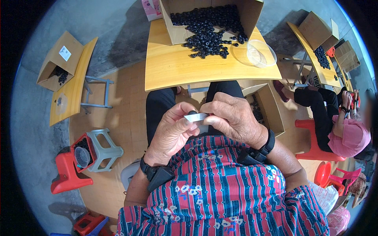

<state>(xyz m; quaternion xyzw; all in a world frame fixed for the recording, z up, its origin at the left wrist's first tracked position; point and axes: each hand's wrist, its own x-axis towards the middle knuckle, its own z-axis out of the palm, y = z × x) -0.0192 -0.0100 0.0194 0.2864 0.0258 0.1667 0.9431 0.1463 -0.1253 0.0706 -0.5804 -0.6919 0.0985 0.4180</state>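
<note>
My left hand [175, 128] is closed, pinching a small round black part [192, 112] between thumb and fingers. In my right hand [228, 116] a flat silver blade [197, 117] is gripped between thumb and bent forefinger, its slanted tip against or just in front of the black part. Whether the edge touches the part I cannot tell. Both hands meet above my lap, short of the yellow table [169, 70]. On that table an open cardboard box [167, 23] lies on its side, with many small black parts [210, 37] spilling out of it.
A clear round plastic tub [262, 54] stands at the table's right. Below, a cardboard box [271, 106] holds more black parts. Left are a second table [75, 86], a grey stool [104, 149] and a red chair [67, 173]. A seated person [346, 135] works at the right.
</note>
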